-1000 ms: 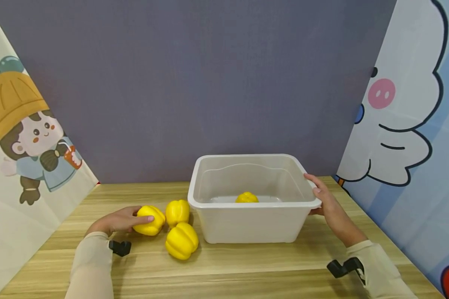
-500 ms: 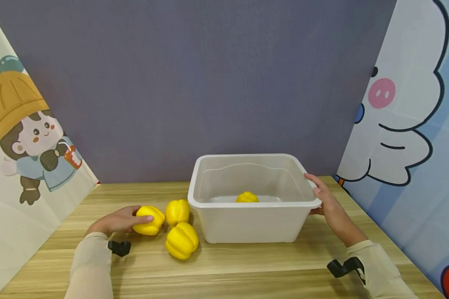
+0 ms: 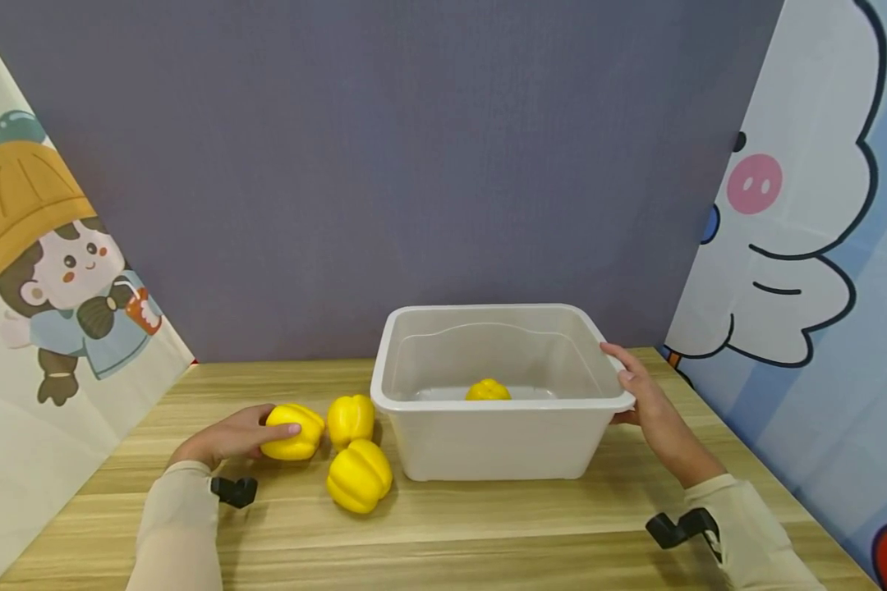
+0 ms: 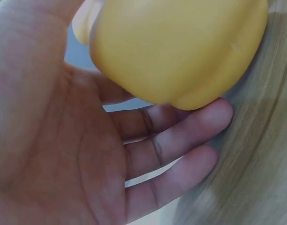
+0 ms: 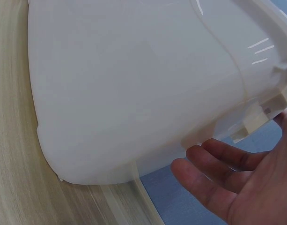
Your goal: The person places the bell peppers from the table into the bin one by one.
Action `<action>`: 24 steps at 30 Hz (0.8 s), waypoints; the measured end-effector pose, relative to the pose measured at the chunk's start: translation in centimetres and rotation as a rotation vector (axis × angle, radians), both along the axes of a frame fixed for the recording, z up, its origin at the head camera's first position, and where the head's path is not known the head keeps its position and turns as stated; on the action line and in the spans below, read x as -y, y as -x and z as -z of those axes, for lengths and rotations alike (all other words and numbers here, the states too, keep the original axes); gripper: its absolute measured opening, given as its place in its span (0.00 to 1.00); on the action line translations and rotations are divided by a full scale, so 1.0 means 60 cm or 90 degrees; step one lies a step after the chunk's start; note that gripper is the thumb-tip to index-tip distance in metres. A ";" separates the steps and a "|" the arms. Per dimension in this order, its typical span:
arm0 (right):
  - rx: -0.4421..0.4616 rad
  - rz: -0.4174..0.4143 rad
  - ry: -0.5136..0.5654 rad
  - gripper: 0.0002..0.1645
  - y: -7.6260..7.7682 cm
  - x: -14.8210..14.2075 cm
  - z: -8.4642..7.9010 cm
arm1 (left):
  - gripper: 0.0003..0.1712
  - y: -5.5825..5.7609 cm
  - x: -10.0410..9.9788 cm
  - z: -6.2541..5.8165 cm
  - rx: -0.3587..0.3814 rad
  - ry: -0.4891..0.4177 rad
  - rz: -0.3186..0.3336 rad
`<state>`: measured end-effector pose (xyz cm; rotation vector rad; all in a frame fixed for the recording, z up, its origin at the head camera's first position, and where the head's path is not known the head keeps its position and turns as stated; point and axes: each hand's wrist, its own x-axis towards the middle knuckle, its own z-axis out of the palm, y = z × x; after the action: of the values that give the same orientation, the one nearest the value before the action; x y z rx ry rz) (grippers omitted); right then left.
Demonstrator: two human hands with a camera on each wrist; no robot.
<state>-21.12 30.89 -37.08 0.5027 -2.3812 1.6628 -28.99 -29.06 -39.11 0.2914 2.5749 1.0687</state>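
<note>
At the left of a wooden table (image 3: 488, 525), the left hand (image 3: 232, 435) pinches the leftmost yellow pepper (image 3: 305, 447), likely light, firm and slick and best held round its sides, between thumb and fingers, while the right hand (image 3: 652, 414) grips a white bin's (image 3: 491, 443) right rim.
</note>
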 end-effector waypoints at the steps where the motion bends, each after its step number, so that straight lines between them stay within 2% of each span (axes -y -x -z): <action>1: 0.000 -0.001 0.000 0.33 0.000 0.000 0.000 | 0.40 0.000 0.000 0.001 -0.001 0.000 -0.003; 11: 0.002 -0.002 0.000 0.33 0.000 0.000 0.000 | 0.45 0.001 -0.001 0.004 -0.003 -0.026 -0.019; 19: 0.003 0.000 -0.005 0.32 -0.001 0.000 -0.002 | 0.43 0.000 -0.005 -0.001 -0.013 -0.057 -0.011; 24: 0.001 0.000 -0.007 0.32 -0.002 0.000 -0.002 | 0.43 0.001 -0.006 -0.002 -0.024 -0.057 -0.013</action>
<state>-21.00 30.86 -36.99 0.5034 -2.3926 1.6531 -29.07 -28.70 -38.98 0.3096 2.5721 1.1989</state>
